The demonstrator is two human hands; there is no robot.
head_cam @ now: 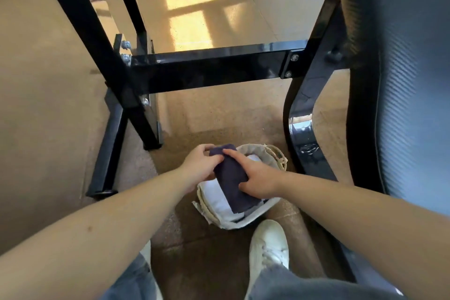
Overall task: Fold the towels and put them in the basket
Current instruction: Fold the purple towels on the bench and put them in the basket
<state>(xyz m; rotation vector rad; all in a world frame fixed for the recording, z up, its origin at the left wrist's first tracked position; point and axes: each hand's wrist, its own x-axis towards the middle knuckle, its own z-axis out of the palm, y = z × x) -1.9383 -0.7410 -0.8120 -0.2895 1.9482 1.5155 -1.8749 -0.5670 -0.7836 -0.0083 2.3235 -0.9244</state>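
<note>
Head view, read from left to right. At the left, a black table frame (207, 68) is standing on the tan floor (48, 105), its foot lying just left of the working area. Below it, the left hand (199, 165) is reaching forward and pinching the far corner of a folded dark towel (230, 175), with its fingers curled together on the cloth. The dark towel is hanging just above the middle of the basket (277, 153), lying across the folded white towels (216, 200) that are already sitting inside the cloth liner (255, 147); whether it is touching them cannot be told. The right hand (258, 182) is gripping the towel's right edge, the index finger lying straight along the top and the thumb closing on the near side. Lower right, a white shoe (269, 243) is resting beside the basket, and a dark chair (401, 80) is filling the right margin. Judged from this arrangement, the task is appearing well advanced: white towels are stowed and the dark one is folded and awaiting release. No unfolded towels are showing here, so how many remain cannot be told.
</note>
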